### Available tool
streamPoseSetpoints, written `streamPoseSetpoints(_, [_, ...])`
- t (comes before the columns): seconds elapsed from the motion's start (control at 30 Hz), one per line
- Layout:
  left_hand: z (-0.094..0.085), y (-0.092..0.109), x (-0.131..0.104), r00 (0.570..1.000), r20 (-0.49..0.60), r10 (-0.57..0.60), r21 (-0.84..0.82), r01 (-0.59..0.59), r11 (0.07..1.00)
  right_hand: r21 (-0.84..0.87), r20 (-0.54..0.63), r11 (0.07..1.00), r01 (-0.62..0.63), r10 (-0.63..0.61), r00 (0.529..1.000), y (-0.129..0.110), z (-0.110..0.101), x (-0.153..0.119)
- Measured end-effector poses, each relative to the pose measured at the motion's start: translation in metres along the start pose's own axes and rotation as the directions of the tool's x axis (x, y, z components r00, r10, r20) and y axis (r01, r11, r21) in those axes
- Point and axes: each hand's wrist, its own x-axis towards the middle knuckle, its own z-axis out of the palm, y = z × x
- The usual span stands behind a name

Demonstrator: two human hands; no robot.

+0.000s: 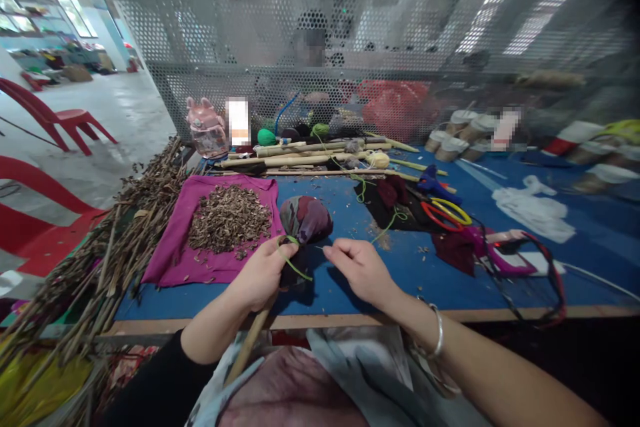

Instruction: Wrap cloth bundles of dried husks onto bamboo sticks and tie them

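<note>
My left hand (265,270) is closed around the gathered neck of a patterned cloth bundle (307,219), a rounded grey and maroon head. A wooden stick (250,340) runs from below that hand toward my lap. Green string (297,268) loops about the neck beside my left thumb, one end hanging loose. To the right, my right hand (357,268) pinches the string, which stretches thin between the two hands and trails off behind toward the dark cloth. Close on the left, a magenta cloth (170,257) lies flat under a heap of dried chopped plant pieces (230,219).
Dry stalks (110,267) pile along the left edge. Sticks (305,159) lie across the back before a perforated metal screen (250,27). Dark cloth (400,213), yellow and red rings, scissors-like handles and a cable occupy the right. Wrapped rolls (453,147) and a white plastic bag (533,207) sit farther right.
</note>
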Motion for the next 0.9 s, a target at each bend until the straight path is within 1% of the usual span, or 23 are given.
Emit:
streamPoseSetpoints(0.07, [-0.001,-0.001,-0.001,1.0,-0.01,-0.005,0.054,0.005,0.999,-0.091,-0.027,0.994,0.058,-0.061,0.998,-0.004,0.0,-0.005])
streamPoseSetpoints(0.17, [-0.003,-0.004,0.0,1.0,-0.006,-0.013,0.116,0.014,0.993,-0.175,-0.014,0.979,0.107,-0.111,0.994,-0.004,-0.001,-0.007])
streamPoseSetpoints(0.27, [-0.002,-0.005,0.007,1.0,-0.01,-0.028,0.215,0.029,0.976,-0.275,0.037,0.954,0.119,-0.113,0.993,-0.001,-0.008,0.002])
streamPoseSetpoints(0.33, [0.001,-0.002,0.014,0.999,-0.035,-0.039,0.291,0.048,0.956,-0.352,0.074,0.927,0.126,-0.106,0.992,0.002,-0.016,0.012])
streamPoseSetpoints(0.4, [0.006,0.001,0.02,0.997,-0.064,-0.039,0.326,0.058,0.944,-0.4,0.094,0.909,0.12,-0.089,0.992,0.004,-0.024,0.022])
streamPoseSetpoints(0.47, [0.01,0.003,0.025,0.996,-0.079,-0.029,0.326,0.053,0.944,-0.417,0.082,0.904,0.092,-0.063,0.995,0.006,-0.029,0.03])
streamPoseSetpoints(0.53, [0.014,0.003,0.029,0.996,-0.081,-0.038,0.285,0.059,0.957,-0.44,0.041,0.895,0.073,-0.061,0.997,0.008,-0.031,0.036])
streamPoseSetpoints(0.63, [0.018,0.001,0.032,0.993,-0.074,-0.089,0.197,0.102,0.975,-0.514,-0.019,0.853,0.09,-0.116,0.993,0.011,-0.029,0.041])
streamPoseSetpoints(0.73, [0.017,0.002,0.035,0.988,-0.075,-0.136,0.147,0.146,0.978,-0.563,-0.009,0.817,0.121,-0.153,0.988,0.013,-0.025,0.042])
streamPoseSetpoints(0.8, [0.015,0.005,0.037,0.984,-0.081,-0.158,0.119,0.167,0.979,-0.587,-0.046,0.796,0.149,-0.217,0.975,0.013,-0.022,0.04])
streamPoseSetpoints(0.83, [0.014,0.006,0.038,0.983,-0.085,-0.165,0.104,0.174,0.979,-0.603,-0.071,0.777,0.177,-0.274,0.959,0.013,-0.02,0.038])
streamPoseSetpoints(0.9, [0.012,0.008,0.04,0.981,-0.085,-0.176,0.082,0.183,0.98,-0.644,-0.09,0.721,0.255,-0.402,0.911,0.013,-0.015,0.036])
